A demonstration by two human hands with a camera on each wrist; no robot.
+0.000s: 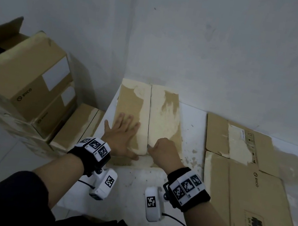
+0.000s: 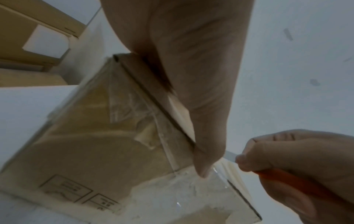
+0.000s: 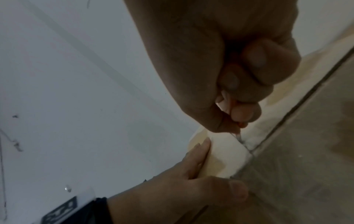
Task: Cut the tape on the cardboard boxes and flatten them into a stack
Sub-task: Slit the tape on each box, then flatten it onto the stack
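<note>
A closed cardboard box (image 1: pixel 165 115) with torn tape patches stands on the white floor in front of me. My left hand (image 1: pixel 123 134) lies flat on its left top flap, fingers spread, thumb at the near edge. My right hand (image 1: pixel 165 151) grips an orange-handled cutter (image 2: pixel 291 180) in a fist. Its blade (image 3: pixel 238 137) meets the centre seam (image 1: pixel 149 124) at the box's near end. In the left wrist view the clear tape (image 2: pixel 134 106) wrinkles over the box's front face. The right wrist view shows the left hand (image 3: pixel 191 189) on the flap below the blade.
Flattened boxes (image 1: pixel 251 179) lie on the floor to the right. On the left stands a stack of boxes (image 1: pixel 25 82), the top one open, with a smaller box (image 1: pixel 80 127) beside it. White walls (image 1: pixel 195 41) form a corner just behind.
</note>
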